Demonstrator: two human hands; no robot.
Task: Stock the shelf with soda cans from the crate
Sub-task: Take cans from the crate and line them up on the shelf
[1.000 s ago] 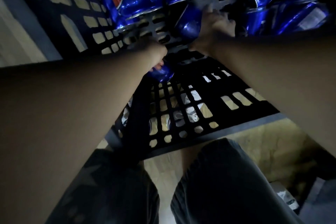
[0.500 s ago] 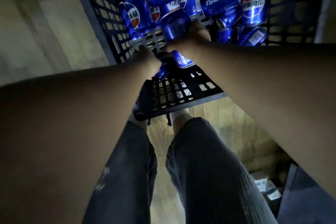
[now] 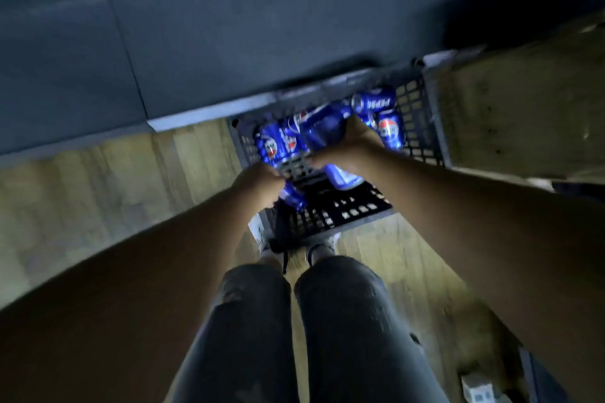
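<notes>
The left hand point(image 3: 262, 185) was clenched round a soda can point(image 3: 293, 199) whose long axis ran down and rightward out of its fingers. The right hand point(image 3: 355, 144) grasped a second can point(image 3: 322, 131) lying just beyond its fingers, long axis hard to tell through the blur. Both hands hung over the crate point(image 3: 422, 127), with the loose cans point(image 3: 389, 131) on their sides just past the right fingers — no shelf showed plainly, so neither hand could be judged nearer to it.

Above the black crate point(image 3: 417, 127) that is sitting on the wooden floor point(image 3: 114, 180), the left hand point(image 3: 262, 185) is gripping a blue can point(image 3: 294, 200) at the near left. The right hand point(image 3: 355, 144) is gripping a second can point(image 3: 322, 132), with a third can point(image 3: 343, 177) showing just under it. Loose cans point(image 3: 389, 131) are lying at the crate's far side.
</notes>
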